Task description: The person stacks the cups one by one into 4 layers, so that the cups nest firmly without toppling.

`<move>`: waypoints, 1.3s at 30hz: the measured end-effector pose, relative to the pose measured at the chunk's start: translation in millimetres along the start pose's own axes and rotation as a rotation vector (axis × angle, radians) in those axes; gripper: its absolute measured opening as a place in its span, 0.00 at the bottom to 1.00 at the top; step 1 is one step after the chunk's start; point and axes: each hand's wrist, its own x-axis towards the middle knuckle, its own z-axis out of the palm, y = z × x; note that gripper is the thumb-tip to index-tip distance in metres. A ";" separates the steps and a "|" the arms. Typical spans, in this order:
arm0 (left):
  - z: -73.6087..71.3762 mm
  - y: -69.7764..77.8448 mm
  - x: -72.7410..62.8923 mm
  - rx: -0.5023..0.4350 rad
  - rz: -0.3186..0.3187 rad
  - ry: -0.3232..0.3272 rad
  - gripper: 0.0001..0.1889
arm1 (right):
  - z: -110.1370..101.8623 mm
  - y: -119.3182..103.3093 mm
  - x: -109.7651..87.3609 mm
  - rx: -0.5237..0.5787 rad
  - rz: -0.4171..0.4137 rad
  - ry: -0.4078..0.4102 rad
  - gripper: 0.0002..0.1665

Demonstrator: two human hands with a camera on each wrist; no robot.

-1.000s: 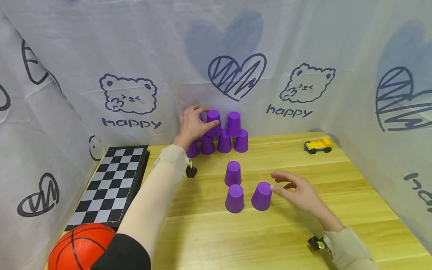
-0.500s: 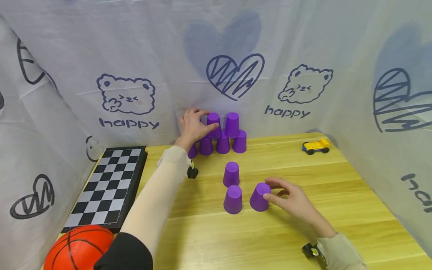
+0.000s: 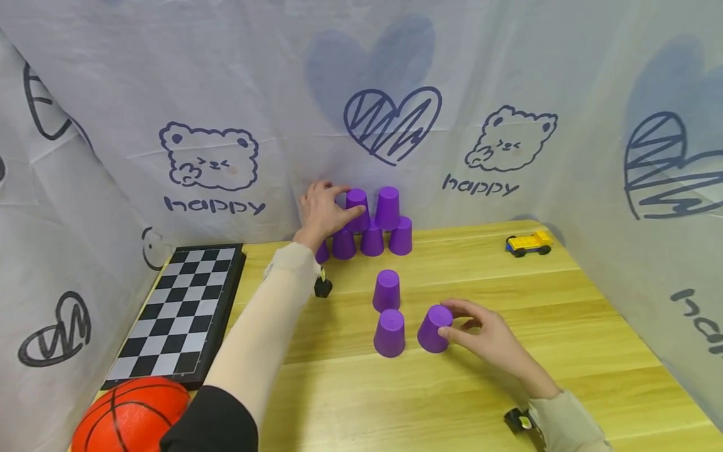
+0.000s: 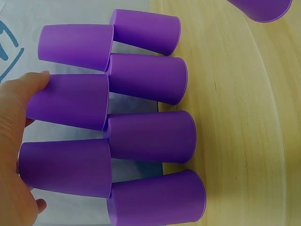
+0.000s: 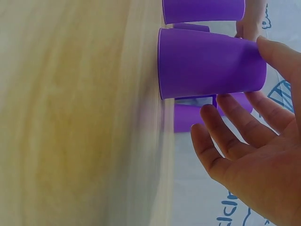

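Note:
Purple cups stand upside down on the wooden table. At the back wall, a row of three sits on a lower row of several. My left hand pinches the middle upper cup near its top, thumb on one side and a finger on the other. The left upper cup is largely hidden by that hand in the head view. Nearer the front, my right hand holds a cup between thumb and index finger, its other fingers spread. Two more cups, one front and one behind, stand left of it.
A checkered board lies along the left side, with an orange-red basketball in front of it. A yellow toy car stands at the back right. White printed cloth walls in the table.
My right hand has moved left onto the front right cup, its thumb and index finger closing round it. The left hand keeps its place at the middle upper cup.

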 end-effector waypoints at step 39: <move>-12.6 -3.7 -8.4 -0.019 0.009 -0.048 0.45 | 4.4 0.7 5.2 -0.007 -0.001 -0.026 0.31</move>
